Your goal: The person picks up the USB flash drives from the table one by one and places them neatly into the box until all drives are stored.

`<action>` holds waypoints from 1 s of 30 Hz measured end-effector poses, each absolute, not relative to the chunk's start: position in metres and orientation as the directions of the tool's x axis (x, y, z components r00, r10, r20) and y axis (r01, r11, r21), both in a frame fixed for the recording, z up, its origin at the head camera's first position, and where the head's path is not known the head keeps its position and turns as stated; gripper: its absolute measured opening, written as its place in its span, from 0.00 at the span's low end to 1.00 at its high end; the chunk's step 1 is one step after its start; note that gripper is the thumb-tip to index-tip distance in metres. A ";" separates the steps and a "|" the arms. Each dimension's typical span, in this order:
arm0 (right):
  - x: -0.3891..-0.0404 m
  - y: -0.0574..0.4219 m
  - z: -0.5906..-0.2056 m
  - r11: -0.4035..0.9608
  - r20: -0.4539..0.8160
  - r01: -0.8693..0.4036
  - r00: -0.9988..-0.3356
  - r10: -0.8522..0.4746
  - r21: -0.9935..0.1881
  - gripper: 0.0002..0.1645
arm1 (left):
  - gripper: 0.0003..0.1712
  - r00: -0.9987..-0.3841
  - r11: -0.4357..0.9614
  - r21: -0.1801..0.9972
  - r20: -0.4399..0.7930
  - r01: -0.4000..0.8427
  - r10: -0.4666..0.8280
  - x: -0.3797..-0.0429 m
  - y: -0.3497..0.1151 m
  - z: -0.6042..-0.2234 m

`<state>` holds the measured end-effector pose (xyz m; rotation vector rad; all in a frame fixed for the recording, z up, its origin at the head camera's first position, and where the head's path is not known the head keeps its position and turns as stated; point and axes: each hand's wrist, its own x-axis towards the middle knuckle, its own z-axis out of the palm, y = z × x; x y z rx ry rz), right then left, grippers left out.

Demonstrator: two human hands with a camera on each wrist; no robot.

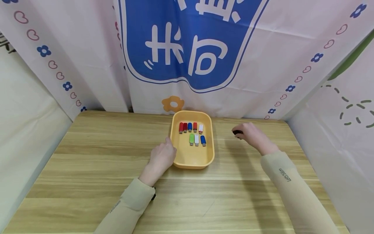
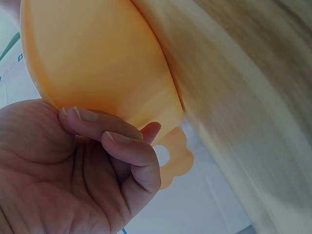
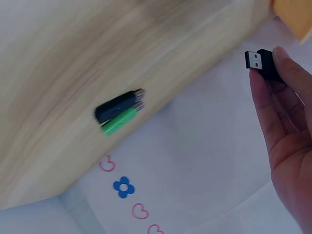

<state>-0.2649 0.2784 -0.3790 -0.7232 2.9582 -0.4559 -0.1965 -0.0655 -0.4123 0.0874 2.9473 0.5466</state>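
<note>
My right hand (image 1: 250, 135) pinches a black USB stick (image 3: 269, 64) between thumb and fingers, right of the yellow tray (image 1: 194, 159) and above the table. Its metal plug points out from the fingertips in the right wrist view. My left hand (image 1: 161, 155) lies against the tray's left side, most fingers curled, with no small thing seen in it; its thumb is hidden. Inside the tray, several USB sticks form two rows: red (image 1: 181, 127), blue (image 1: 190, 126) and white (image 1: 200, 128) ones behind, with a green (image 1: 191, 139), a white (image 1: 196, 139) and a blue (image 1: 203, 140) one in front.
A black USB stick (image 3: 116, 108) and a green one (image 3: 120, 122) lie side by side on the wooden table (image 3: 63, 122), near its edge; the head view does not show them. A white printed curtain (image 1: 263, 48) hangs behind the tray. Pale cloth hangs at both sides.
</note>
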 end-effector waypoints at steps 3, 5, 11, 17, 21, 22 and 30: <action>-0.266 0.268 -0.372 0.828 0.035 -0.465 -0.877 -0.479 -0.314 0.09 | 0.22 -0.988 0.933 0.359 -0.128 0.034 0.085 -0.196 -0.066 -0.413; -0.267 0.261 -0.367 0.818 0.053 -0.476 -0.872 -0.487 -0.321 0.08 | 0.22 -0.988 0.934 0.357 -0.127 0.036 0.086 -0.197 -0.066 -0.414; -0.269 0.243 -0.358 0.803 0.088 -0.494 -0.864 -0.496 -0.333 0.08 | 0.22 -0.988 0.932 0.361 -0.128 0.035 0.087 -0.197 -0.066 -0.414; -0.271 0.227 -0.352 0.809 0.110 -0.480 -0.874 -0.473 -0.340 0.12 | 0.19 -0.988 0.930 0.366 -0.123 0.039 0.090 -0.196 -0.066 -0.414; -0.272 0.216 -0.349 0.805 0.121 -0.454 -0.888 -0.443 -0.382 0.12 | 0.19 -0.989 0.930 0.364 -0.112 0.047 0.094 -0.196 -0.066 -0.414; -0.272 0.213 -0.348 0.801 0.123 -0.447 -0.892 -0.436 -0.398 0.12 | 0.19 -0.990 0.930 0.364 -0.108 0.049 0.094 -0.196 -0.066 -0.414; -0.275 0.188 -0.351 0.783 0.104 -0.422 -0.900 -0.424 -0.458 0.15 | 0.18 -0.992 0.931 0.361 -0.091 0.053 0.092 -0.196 -0.066 -0.414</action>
